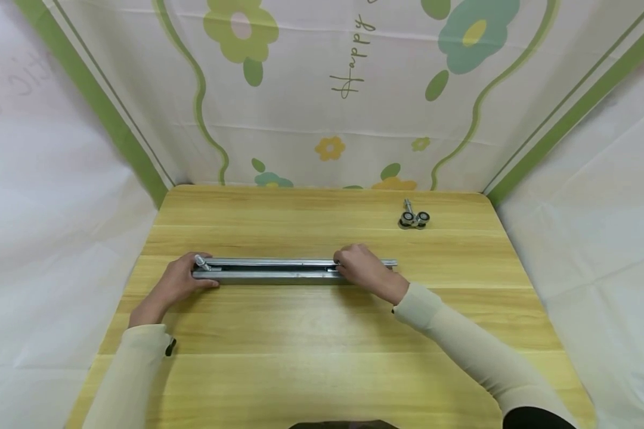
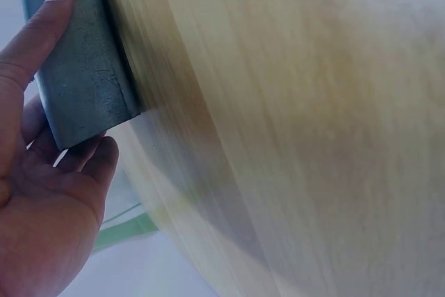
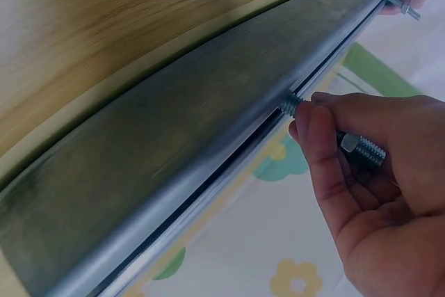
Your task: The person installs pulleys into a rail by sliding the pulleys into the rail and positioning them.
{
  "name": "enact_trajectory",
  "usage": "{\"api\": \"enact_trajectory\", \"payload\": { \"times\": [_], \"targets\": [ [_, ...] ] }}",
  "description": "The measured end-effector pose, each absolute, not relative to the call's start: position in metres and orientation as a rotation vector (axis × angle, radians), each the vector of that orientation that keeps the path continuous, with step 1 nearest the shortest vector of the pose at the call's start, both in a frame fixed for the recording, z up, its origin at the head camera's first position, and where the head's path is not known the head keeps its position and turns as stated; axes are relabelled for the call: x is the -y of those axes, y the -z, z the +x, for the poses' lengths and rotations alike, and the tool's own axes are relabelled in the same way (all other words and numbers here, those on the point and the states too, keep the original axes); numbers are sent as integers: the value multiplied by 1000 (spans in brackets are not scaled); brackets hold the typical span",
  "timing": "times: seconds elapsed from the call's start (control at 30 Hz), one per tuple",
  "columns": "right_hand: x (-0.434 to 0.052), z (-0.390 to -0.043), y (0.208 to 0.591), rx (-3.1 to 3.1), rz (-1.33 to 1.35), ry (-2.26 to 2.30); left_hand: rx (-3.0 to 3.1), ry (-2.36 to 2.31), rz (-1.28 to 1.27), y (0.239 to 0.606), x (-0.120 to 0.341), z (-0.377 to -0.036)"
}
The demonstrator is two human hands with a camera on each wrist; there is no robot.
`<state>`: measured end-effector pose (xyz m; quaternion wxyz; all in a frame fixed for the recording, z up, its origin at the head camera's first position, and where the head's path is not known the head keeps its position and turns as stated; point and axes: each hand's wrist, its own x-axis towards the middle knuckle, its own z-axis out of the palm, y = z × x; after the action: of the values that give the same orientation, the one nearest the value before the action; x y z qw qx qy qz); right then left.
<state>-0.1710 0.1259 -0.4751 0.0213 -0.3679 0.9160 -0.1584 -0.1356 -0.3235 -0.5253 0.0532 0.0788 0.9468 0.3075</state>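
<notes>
A long grey metal rail (image 1: 273,269) lies across the middle of the wooden table (image 1: 322,357). My left hand (image 1: 179,283) grips its left end, thumb on one face and fingers curled under the end (image 2: 83,67). A threaded bolt (image 1: 201,262) sticks out of the rail beside that hand. My right hand (image 1: 356,268) is near the rail's right end. In the right wrist view it pinches a second threaded bolt (image 3: 361,149) that pokes out of the rail's slot (image 3: 278,137). What the bolt is fixed to inside the rail is hidden.
A loose roller hanger (image 1: 413,218) with two small wheels and an upright bolt stands at the table's back right. Flower-print sheets (image 1: 322,89) wall in the back and both sides. The bare table front lies below the rail.
</notes>
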Motion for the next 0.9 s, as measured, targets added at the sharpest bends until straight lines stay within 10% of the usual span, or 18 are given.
{"api": "enact_trajectory", "payload": {
  "times": [0.9],
  "targets": [
    [-84,-174,481,-2858,-1269,521,-2859,-943,224,524,323,-134]
  ]
}}
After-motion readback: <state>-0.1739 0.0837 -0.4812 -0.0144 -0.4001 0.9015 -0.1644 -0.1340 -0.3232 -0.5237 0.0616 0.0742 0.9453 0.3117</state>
